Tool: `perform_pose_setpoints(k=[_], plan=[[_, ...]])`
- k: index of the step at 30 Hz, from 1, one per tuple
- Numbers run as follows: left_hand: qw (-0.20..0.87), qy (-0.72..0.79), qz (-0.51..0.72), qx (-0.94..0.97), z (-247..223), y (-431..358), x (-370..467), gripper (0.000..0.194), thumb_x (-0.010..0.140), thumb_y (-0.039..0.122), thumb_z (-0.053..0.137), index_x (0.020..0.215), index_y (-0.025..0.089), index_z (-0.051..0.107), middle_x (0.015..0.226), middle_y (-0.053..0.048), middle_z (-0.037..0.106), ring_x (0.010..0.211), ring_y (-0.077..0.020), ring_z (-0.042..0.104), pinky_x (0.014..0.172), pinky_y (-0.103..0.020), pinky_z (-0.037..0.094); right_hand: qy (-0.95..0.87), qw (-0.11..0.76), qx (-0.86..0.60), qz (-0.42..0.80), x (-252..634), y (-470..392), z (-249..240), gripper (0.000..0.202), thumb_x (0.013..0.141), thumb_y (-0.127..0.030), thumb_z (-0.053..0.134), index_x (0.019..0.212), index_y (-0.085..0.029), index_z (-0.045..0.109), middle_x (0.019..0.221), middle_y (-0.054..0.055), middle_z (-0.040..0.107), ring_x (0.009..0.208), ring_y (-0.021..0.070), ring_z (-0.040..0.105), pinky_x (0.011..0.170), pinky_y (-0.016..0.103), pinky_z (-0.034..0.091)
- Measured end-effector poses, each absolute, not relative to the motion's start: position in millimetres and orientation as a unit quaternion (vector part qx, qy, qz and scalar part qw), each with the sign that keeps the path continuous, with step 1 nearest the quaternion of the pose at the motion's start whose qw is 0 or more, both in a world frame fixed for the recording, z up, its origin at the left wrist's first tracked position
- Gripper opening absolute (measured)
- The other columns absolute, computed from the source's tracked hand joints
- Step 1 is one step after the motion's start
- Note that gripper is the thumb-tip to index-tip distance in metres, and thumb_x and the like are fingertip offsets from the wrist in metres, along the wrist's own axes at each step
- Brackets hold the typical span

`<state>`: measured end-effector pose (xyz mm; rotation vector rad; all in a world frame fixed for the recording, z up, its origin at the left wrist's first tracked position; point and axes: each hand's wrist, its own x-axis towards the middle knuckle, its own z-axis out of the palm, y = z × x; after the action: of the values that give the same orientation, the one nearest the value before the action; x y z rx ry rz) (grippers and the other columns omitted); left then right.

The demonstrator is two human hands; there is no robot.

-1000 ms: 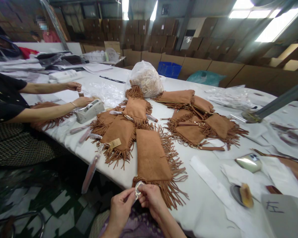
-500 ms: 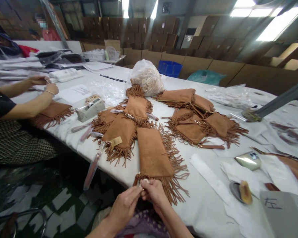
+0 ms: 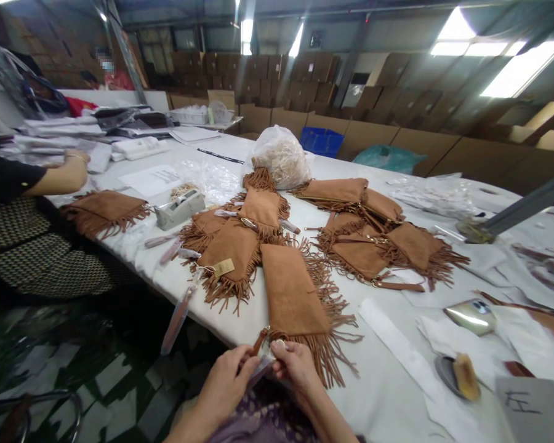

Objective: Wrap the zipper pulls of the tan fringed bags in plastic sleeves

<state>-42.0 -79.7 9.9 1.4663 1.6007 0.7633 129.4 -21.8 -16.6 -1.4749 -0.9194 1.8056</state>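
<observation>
A brown fringed suede bag [image 3: 295, 292] lies at the near edge of the table, its fringe spread to the right. My left hand [image 3: 231, 378] is closed at its lower left corner, fingers pinching a brown leather strap [image 3: 261, 339] attached there. Close beside it, my right hand [image 3: 298, 369] is closed too, with thumb and fingers pressed on a clear plastic sleeve [image 3: 261, 371] that runs between both hands. What lies under the fingertips is partly hidden. A tagged fringed bag [image 3: 228, 249] rests to the left, its plastic-wrapped strap [image 3: 180, 320] hanging over the edge.
More fringed bags [image 3: 367, 252] are piled to the right. A grey tape dispenser [image 3: 180, 208] stands left, near a co-worker's arm [image 3: 62, 178]. A stuffed plastic bag [image 3: 281, 157] sits behind. A phone [image 3: 471, 315] and a round grey dish [image 3: 450, 374] lie right.
My hands have moved slightly apart, and the clear sleeve now shows between them. The view has shifted a little. The co-worker's hands have moved away from the bag at the left.
</observation>
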Motion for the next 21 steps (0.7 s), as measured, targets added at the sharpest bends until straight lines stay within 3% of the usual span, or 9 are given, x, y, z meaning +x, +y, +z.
perform_pose_setpoints(k=[5, 9, 11, 15, 21], plan=[[0.508, 0.603, 0.294, 0.54, -9, -60, 4, 0.032, 0.086, 0.048, 0.04, 0.074, 0.021, 0.052, 0.06, -0.002, 0.06, 0.052, -0.0174, 0.058, 0.051, -0.026, 0.04, -0.342, 0.334, -0.548, 0.687, 135, -25, -16, 0.043, 0.057, -0.053, 0.072, 0.056, -0.012, 0.057, 0.04, -0.001, 0.053, 0.034, 0.0053, 0.04, 0.036, 0.018, 0.027], [0.644, 0.575, 0.313, 0.396, -24, -64, 10, 0.044, 0.077, 0.066, 0.041, 0.077, 0.022, 0.044, 0.05, 0.004, 0.052, 0.028, -0.0088, 0.034, 0.031, -0.021, 0.024, -0.339, 0.335, -0.55, 0.686, 134, -23, -20, 0.044, 0.058, -0.055, 0.071, 0.056, -0.013, 0.057, 0.039, -0.002, 0.052, 0.033, 0.0053, 0.04, 0.036, 0.018, 0.027], [0.644, 0.578, 0.334, 0.373, -26, -65, 12, 0.05, 0.071, 0.071, 0.045, 0.074, 0.021, 0.043, 0.045, 0.006, 0.048, 0.027, -0.0062, 0.028, 0.03, -0.02, 0.018, -0.349, 0.321, -0.563, 0.677, 132, -20, -23, 0.047, 0.063, -0.059, 0.065, 0.055, -0.013, 0.056, 0.037, -0.001, 0.052, 0.03, 0.0059, 0.039, 0.034, 0.018, 0.027], [0.606, 0.574, 0.395, 0.384, -26, -69, 15, 0.053, 0.069, 0.071, 0.051, 0.071, 0.019, 0.045, 0.041, 0.007, 0.044, 0.03, -0.0041, 0.027, 0.033, -0.018, 0.016, -0.42, 0.254, -0.617, 0.615, 127, -13, -28, 0.057, 0.075, -0.065, 0.046, 0.047, -0.016, 0.052, 0.032, 0.002, 0.049, 0.024, 0.0085, 0.038, 0.029, 0.02, 0.026], [0.688, 0.515, 0.428, 0.279, -25, -63, 11, 0.046, 0.069, 0.063, 0.057, 0.077, 0.019, 0.046, 0.051, 0.007, 0.05, 0.028, -0.0024, 0.026, 0.03, -0.016, 0.018, -0.495, 0.235, -0.659, 0.516, 113, -2, -37, 0.055, 0.086, -0.053, 0.036, 0.044, -0.019, 0.048, 0.03, 0.001, 0.047, 0.025, 0.0108, 0.041, 0.03, 0.021, 0.03]])
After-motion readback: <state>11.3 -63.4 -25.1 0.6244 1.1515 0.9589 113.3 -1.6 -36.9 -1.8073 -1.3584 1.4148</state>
